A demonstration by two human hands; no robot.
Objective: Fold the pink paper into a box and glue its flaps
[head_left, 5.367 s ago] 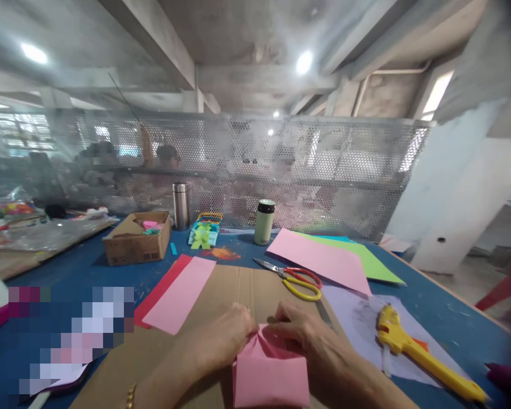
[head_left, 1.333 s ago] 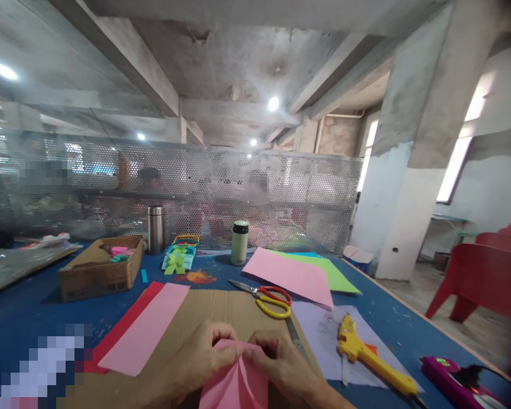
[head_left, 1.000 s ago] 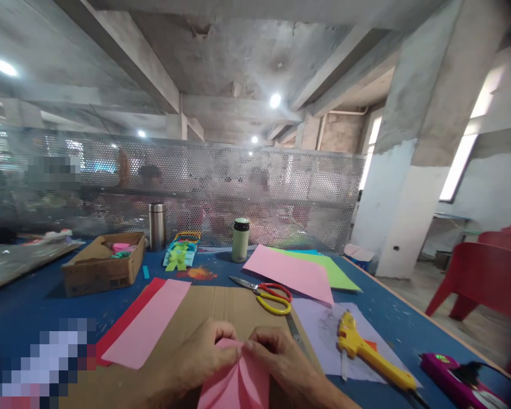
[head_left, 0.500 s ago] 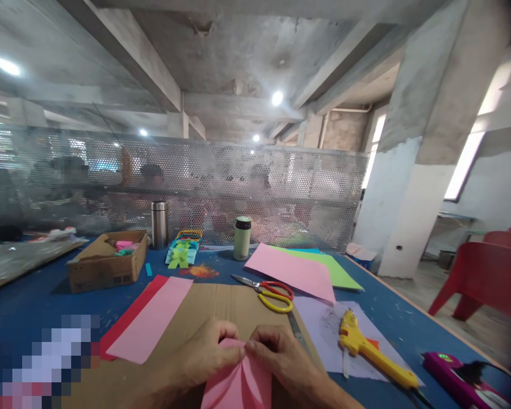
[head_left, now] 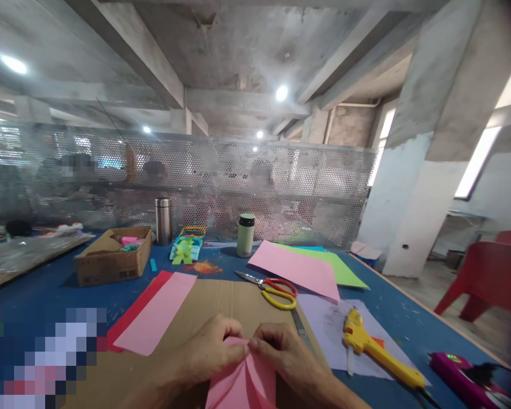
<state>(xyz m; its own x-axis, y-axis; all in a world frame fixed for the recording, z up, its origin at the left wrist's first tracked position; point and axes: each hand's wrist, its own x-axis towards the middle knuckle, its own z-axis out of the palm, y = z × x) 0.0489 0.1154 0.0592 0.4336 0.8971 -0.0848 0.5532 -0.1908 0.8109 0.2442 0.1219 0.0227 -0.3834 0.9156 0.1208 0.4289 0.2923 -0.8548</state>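
A folded pink paper lies on a brown cardboard sheet at the near edge of the blue table. My left hand pinches the paper's top point from the left, fingers curled. From the right, my right hand pinches the same point, and the fingertips of both hands meet there. The lower part of the paper runs out of the picture.
Red-and-yellow scissors, a metal ruler and a yellow glue gun lie to the right. A pink strip over red paper sits left. Cardboard box, steel flask, green bottle, pink and green sheets stand farther back. People sit behind a mesh screen.
Both hands keep pinching the pink paper's top point and have barely shifted. The head camera has drifted slightly, so the table items sit a little to the right.
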